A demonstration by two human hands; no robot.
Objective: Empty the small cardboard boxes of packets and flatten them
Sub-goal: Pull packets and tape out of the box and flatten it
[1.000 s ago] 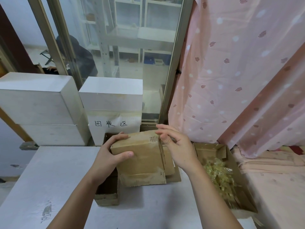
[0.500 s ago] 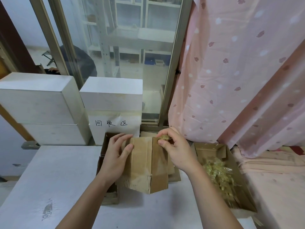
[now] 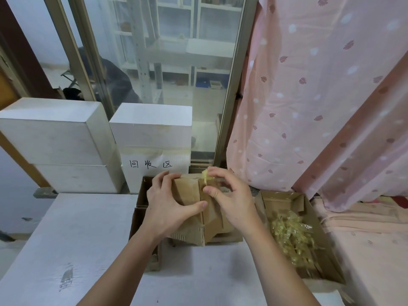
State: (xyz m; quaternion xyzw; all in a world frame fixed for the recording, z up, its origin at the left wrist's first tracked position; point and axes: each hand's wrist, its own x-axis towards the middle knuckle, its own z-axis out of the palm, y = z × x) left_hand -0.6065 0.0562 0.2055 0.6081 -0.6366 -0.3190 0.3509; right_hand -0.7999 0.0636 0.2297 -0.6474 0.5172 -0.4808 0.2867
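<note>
Box held at frame centre, a packet coming out at its top edge

The small box (image 3: 189, 208) stands on end just below the middle of the frame, its long axis running up and down, open top tilted away toward the window. The left hand (image 3: 167, 206) grips its left face, fingers spread over the top, thumb across the front. The right hand (image 3: 229, 199) is nearer the opening and pinches a yellowish packet (image 3: 205, 174) at the top rim. The tray (image 3: 320, 244) of loose packets lies at lower right, on the right hand's side, so I judge the drop goes that way. Everything sits on the pale surface (image 3: 77, 239).
</note>
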